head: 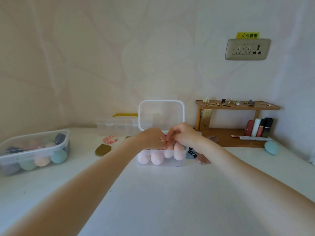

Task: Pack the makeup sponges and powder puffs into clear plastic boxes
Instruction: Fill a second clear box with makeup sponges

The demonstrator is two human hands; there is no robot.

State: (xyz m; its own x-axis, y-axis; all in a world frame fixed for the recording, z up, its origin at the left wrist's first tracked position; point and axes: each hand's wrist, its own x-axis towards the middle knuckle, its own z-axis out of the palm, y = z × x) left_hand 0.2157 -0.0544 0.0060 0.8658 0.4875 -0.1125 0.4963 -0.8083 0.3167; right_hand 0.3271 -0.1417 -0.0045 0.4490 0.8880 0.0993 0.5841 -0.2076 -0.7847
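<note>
At nine o'clock we've got the full clear bin (34, 150) of mixed sponges. Centre, our left hand (151, 138) and right hand (183, 134) meet, fingers curled over the open box (162, 159), working on the pink sponges (157, 158); what they pinch, we can't tell. We reckon these are feather-light, squashy, springy: take each by its fat belly. At three o'clock a blue sponge (271, 147) waits on the surface (153, 193).

Open clear box (162, 161) of upright pink egg sponges (157, 158) mid-table, lid (161, 114) raised behind.
</note>
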